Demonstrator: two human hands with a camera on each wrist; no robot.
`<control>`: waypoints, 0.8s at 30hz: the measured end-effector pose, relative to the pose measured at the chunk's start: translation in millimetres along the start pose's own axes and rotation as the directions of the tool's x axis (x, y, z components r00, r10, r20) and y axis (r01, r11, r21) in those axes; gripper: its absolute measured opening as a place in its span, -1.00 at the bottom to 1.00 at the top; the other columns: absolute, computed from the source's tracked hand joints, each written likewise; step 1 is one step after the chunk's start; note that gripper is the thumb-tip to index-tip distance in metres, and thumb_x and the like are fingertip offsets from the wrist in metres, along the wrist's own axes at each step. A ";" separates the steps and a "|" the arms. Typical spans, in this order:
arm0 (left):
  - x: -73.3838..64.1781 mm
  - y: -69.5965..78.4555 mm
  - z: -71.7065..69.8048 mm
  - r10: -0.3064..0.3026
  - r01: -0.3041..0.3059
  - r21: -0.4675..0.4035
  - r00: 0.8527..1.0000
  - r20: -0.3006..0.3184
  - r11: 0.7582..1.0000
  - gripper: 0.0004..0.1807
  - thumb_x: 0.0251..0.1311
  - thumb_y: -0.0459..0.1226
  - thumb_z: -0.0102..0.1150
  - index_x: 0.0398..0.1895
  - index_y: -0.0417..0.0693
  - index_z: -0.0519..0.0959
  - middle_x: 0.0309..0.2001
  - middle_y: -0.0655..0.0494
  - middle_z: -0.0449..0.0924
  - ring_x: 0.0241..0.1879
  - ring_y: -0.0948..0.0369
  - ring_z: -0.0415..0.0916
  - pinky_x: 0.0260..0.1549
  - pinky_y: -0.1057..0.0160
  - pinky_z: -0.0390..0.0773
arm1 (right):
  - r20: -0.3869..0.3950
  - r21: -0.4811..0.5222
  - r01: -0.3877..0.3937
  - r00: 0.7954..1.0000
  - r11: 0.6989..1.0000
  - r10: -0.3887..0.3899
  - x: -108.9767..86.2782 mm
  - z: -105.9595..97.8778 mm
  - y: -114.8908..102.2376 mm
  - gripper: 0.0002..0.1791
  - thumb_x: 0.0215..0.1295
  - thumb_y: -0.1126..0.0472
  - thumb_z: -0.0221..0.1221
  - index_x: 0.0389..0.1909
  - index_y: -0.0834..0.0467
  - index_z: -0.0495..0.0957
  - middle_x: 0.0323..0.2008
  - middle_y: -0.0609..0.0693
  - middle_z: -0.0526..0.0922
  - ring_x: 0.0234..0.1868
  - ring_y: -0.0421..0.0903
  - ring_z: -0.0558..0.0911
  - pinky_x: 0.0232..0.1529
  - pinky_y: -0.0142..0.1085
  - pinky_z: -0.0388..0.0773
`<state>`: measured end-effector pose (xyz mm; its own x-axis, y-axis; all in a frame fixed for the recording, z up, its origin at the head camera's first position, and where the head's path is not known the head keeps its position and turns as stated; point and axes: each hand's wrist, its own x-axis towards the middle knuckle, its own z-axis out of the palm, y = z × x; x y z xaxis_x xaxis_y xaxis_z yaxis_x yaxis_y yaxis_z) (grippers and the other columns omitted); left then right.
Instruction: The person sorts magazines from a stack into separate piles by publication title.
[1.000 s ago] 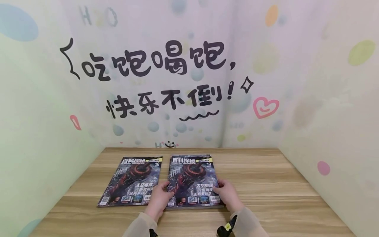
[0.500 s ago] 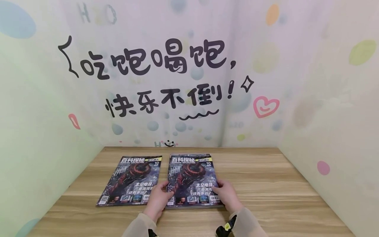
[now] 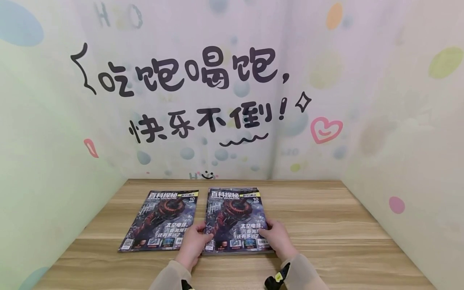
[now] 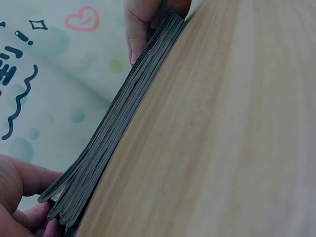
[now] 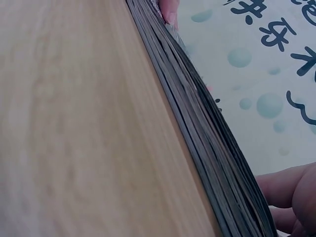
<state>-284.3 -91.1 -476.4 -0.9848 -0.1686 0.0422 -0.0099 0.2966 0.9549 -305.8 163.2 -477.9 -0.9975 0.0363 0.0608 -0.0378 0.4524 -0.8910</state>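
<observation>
A stack of magazines with dark, space-themed covers lies on the wooden table, seen edge-on in both wrist views as several layers. My left hand grips its left edge, thumb on the top cover. On the opposite side my right hand holds the right edge, thumb also over the cover. In the left wrist view, the left fingers are at a corner where the layers fan slightly apart. The right fingers press against the stack's side in the right wrist view.
Another magazine with the same cover lies flat just left of the stack, partly behind the left hand. The wooden table ends at a patterned back wall with black lettering, and side walls flank it.
</observation>
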 end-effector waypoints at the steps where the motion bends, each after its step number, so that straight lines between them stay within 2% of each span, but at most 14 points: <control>1: 0.0 0.1 -0.3 -0.003 0.003 0.011 1.000 -0.003 1.000 -0.49 0.03 -0.43 0.28 0.07 -0.55 0.45 -0.05 -0.32 0.52 -0.08 -0.05 0.47 -0.06 -0.03 0.51 | 0.001 0.006 -0.002 1.000 1.000 0.002 0.0 -0.1 0.0 -0.41 0.18 0.34 0.21 0.19 0.56 0.33 0.14 0.45 0.43 0.18 0.30 0.41 0.20 0.10 0.34; 6: -0.6 -0.3 -0.7 0.003 -0.002 0.044 1.000 -0.019 0.999 -0.57 0.09 -0.38 0.28 0.01 -0.48 0.51 0.07 -0.39 0.38 0.06 -0.17 0.36 0.05 -0.12 0.40 | -0.004 0.047 -0.016 1.000 0.999 0.016 -0.1 0.6 0.4 -0.41 0.20 0.38 0.19 0.21 0.55 0.30 0.15 0.46 0.42 0.18 0.29 0.41 0.20 0.11 0.34; 12: -1.2 0.3 0.5 0.006 -0.005 0.035 1.000 -0.028 0.999 -0.56 0.10 -0.36 0.28 0.03 -0.44 0.52 0.04 -0.34 0.33 -0.03 -0.10 0.37 -0.06 -0.03 0.47 | -0.037 0.102 -0.018 0.999 0.995 0.022 -0.6 1.6 0.0 -0.42 0.17 0.42 0.20 0.22 0.53 0.32 0.16 0.43 0.43 0.16 0.25 0.43 0.19 0.10 0.34; 17: -2.2 2.9 -0.6 0.024 -0.023 0.063 1.000 -0.012 0.998 -0.56 0.10 -0.35 0.27 0.05 -0.42 0.53 -0.02 -0.26 0.44 -0.04 -0.07 0.42 -0.07 -0.01 0.49 | -0.078 0.109 -0.037 0.996 0.993 0.046 -0.2 2.2 -0.2 -0.40 0.14 0.43 0.21 0.22 0.52 0.32 0.18 0.43 0.40 0.18 0.27 0.39 0.20 0.11 0.32; 24: -3.2 8.0 -2.6 0.018 -0.020 0.077 1.000 0.025 0.997 -0.54 0.14 -0.34 0.24 0.09 -0.44 0.49 -0.14 -0.14 0.55 -0.10 0.00 0.46 -0.12 0.02 0.53 | -0.115 0.075 -0.032 0.993 0.997 0.041 0.3 1.9 -1.2 -0.36 0.07 0.43 0.25 0.22 0.50 0.34 0.10 0.41 0.48 0.05 0.20 0.48 0.10 0.06 0.42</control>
<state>-280.8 -90.6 -468.2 -0.9889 -0.1392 0.0520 -0.0034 0.3712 0.9286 -306.2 161.0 -477.7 -0.9848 0.1568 0.0754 -0.0098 0.3826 -0.9239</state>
